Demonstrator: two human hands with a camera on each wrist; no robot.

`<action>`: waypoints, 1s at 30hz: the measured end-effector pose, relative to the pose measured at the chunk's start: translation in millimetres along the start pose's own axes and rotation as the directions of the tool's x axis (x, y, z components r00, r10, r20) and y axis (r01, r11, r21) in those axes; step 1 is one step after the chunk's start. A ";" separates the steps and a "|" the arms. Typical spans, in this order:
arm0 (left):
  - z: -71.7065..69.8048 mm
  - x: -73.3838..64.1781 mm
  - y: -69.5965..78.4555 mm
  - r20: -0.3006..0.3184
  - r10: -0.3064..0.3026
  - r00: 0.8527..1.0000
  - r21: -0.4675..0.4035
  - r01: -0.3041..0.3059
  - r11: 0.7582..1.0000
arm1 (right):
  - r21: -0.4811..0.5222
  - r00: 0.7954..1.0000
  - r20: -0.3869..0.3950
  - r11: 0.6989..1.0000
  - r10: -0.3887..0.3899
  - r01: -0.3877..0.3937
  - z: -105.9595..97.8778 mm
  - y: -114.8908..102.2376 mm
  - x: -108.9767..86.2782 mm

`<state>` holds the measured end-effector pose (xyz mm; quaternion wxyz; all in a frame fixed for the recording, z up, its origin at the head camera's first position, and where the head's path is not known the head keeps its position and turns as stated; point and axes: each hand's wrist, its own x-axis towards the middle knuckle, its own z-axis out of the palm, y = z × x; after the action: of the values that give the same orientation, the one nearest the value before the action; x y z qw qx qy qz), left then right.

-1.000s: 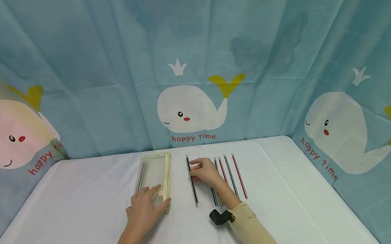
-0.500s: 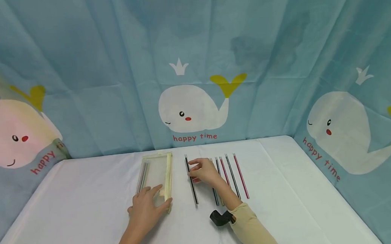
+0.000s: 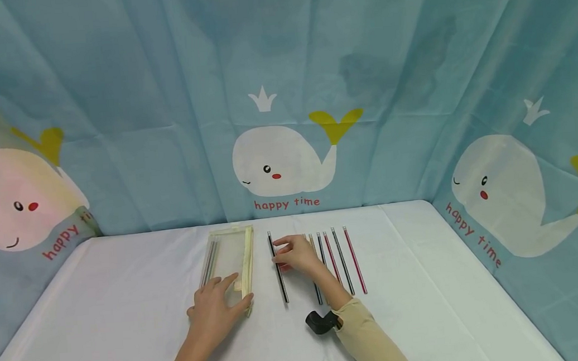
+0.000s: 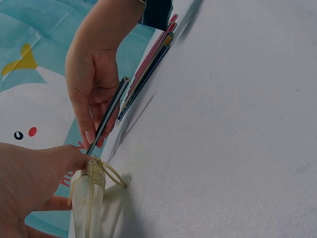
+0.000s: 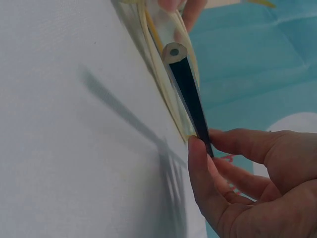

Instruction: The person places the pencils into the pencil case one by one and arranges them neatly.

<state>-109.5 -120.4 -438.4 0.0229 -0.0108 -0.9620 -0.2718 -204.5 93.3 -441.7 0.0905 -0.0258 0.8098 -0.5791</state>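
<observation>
My right hand (image 3: 296, 255) pinches a dark unsharpened pencil (image 3: 279, 276) between thumb and fingertips, just right of the pencil case. In the right wrist view the pencil (image 5: 190, 94) slants up from the fingertips, its flat end showing a round core. My left hand (image 3: 217, 308) rests spread over the near part of a see-through mesh pencil case (image 3: 229, 252) with cream edging, its thumb at the right edge. A few pencils (image 3: 208, 261) show through the case's left side. From the left wrist, the left thumb (image 4: 72, 157) lies by the case's corner (image 4: 91, 173).
Several loose pencils, among them a red pencil (image 3: 355, 260) and a dark pencil (image 3: 342, 260), lie side by side right of the right hand, which partly covers them. A black wrist device (image 3: 321, 322) sits at the right sleeve. A printed blue curtain (image 3: 164, 127) encloses the white table (image 3: 428, 305).
My right hand has shifted slightly left with the dark pencil, bringing it nearer the pencil case. The left hand stays in place on the case.
</observation>
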 end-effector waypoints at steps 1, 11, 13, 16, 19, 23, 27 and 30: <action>0.0 0.1 -0.2 0.001 0.000 1.000 -0.001 0.000 1.000 | -0.005 1.000 0.008 1.000 -0.006 0.006 0.9 0.2 0.8; 1.4 1.2 -2.1 0.005 0.003 1.000 0.001 -0.003 1.000 | 0.000 0.997 0.069 1.000 -0.024 0.024 9.8 -6.5 5.6; 1.3 1.3 -1.9 0.006 0.002 1.000 0.003 -0.002 1.000 | 0.003 0.997 0.075 1.000 -0.020 0.020 11.9 -8.1 7.3; 1.1 1.2 -1.3 0.005 0.001 1.000 0.004 -0.001 1.000 | 0.012 0.997 0.081 1.000 -0.015 0.014 15.6 -9.6 10.4; 0.8 1.0 -0.9 0.001 0.002 1.000 0.007 -0.002 1.000 | 0.019 0.996 0.087 1.000 -0.012 0.010 19.6 -10.5 14.0; 0.7 0.5 -1.1 -0.004 0.003 1.000 0.007 -0.003 1.000 | 0.023 0.995 0.095 1.000 -0.007 0.005 24.0 -10.7 18.1; 0.8 0.3 -1.5 -0.005 0.003 1.000 0.006 -0.003 1.000 | 0.023 0.995 0.101 1.000 -0.010 0.008 27.4 -9.7 21.1; 0.8 0.4 -1.7 -0.002 0.004 1.000 0.005 -0.004 1.000 | 0.021 0.994 0.104 1.000 -0.018 0.016 30.2 -9.6 22.8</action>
<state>-110.0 -121.4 -440.0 0.0245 -0.0121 -0.9627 -0.2692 -222.2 58.6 -444.8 0.1280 -0.0619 0.7978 -0.5859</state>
